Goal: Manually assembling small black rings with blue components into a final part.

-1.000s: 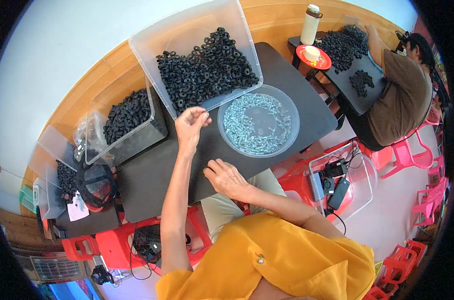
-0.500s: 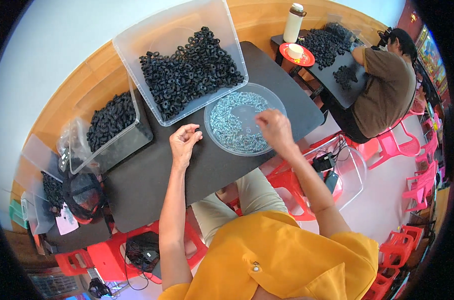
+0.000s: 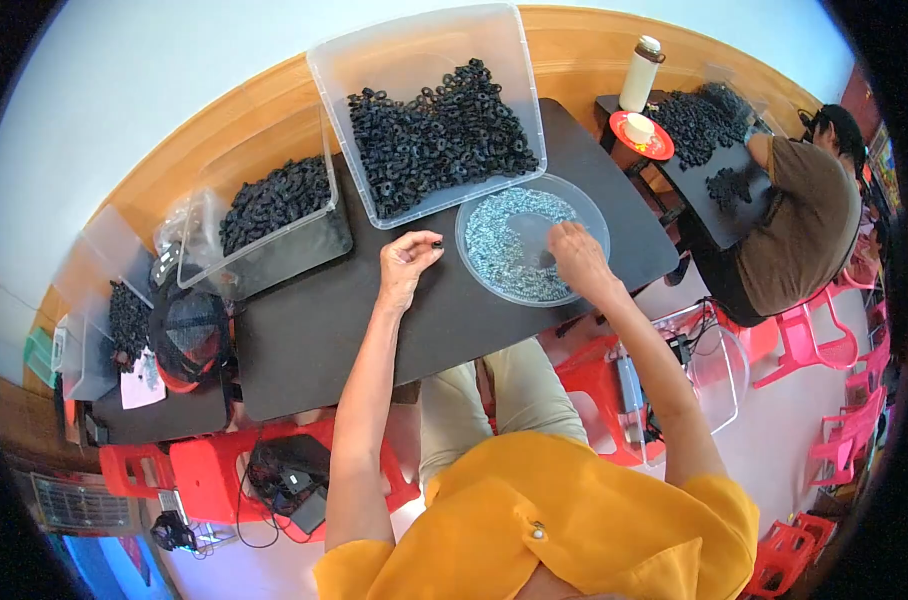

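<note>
My left hand (image 3: 406, 264) hovers over the black table (image 3: 314, 330) and pinches a small black ring (image 3: 437, 243) between thumb and fingertips. My right hand (image 3: 577, 255) reaches into a round clear dish (image 3: 591, 205) full of small silver metal parts, fingers down among them. Whether it grips any part is hidden. Just behind both hands stands a large clear bin (image 3: 414, 60) holding a heap of black rings (image 3: 439, 140).
A second clear bin of black rings (image 3: 274, 205) sits at the left, with a black cap (image 3: 187, 335) and smaller boxes beyond it. At the right another person (image 3: 799, 225) works at a separate table with black rings, a red plate (image 3: 642, 135) and a bottle (image 3: 642, 72). Red and pink stools stand below.
My left hand came back from the big bin with a black ring. My right hand moved from the table in front of me into the dish of silver parts.
</note>
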Demonstrator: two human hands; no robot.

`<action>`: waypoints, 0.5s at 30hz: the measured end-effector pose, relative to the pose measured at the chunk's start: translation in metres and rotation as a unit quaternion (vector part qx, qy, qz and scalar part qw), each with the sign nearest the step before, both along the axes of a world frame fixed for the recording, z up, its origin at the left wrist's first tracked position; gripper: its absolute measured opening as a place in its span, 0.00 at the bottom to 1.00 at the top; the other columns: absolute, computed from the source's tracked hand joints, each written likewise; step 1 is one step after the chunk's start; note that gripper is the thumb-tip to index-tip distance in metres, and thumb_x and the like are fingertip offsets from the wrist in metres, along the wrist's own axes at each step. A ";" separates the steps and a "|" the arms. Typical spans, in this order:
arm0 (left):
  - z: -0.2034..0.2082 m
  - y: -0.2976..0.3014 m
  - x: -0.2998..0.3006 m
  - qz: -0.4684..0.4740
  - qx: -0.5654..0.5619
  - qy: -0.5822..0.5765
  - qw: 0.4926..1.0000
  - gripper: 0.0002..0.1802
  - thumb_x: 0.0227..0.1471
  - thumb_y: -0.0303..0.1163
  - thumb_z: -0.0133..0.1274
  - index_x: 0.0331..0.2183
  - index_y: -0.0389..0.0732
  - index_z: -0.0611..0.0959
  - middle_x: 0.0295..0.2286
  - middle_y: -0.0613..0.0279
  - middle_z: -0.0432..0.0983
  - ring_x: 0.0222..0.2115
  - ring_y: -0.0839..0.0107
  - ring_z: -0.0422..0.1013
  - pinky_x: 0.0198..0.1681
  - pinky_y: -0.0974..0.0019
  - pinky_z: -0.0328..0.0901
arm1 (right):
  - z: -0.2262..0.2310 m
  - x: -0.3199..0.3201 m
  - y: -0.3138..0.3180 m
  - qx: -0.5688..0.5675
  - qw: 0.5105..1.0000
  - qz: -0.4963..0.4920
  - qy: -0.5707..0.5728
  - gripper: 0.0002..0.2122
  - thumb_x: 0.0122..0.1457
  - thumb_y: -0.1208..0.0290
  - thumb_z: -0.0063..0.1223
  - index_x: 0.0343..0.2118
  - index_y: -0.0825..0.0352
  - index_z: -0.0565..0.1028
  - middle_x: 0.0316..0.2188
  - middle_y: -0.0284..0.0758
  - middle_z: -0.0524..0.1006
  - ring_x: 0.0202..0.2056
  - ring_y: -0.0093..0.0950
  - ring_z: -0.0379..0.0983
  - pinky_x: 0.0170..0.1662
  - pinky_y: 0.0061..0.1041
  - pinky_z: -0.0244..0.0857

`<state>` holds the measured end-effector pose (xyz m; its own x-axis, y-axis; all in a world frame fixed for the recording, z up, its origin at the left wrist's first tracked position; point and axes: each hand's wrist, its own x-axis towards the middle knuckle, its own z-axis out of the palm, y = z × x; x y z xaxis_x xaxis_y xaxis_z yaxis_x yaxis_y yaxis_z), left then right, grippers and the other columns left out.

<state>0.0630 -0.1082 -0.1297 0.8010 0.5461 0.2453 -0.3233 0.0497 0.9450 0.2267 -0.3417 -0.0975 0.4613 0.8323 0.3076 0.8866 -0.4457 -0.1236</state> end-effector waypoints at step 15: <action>-0.004 0.009 0.004 -0.046 0.022 0.002 0.999 0.12 0.40 0.18 0.56 0.33 0.36 0.80 0.26 0.71 0.72 0.26 0.85 0.67 0.32 0.81 0.62 | 0.024 -0.040 0.043 0.270 0.894 0.010 0.358 0.04 0.47 0.80 0.50 0.27 0.72 0.74 0.21 0.38 0.75 0.21 0.25 0.73 0.25 0.22 0.65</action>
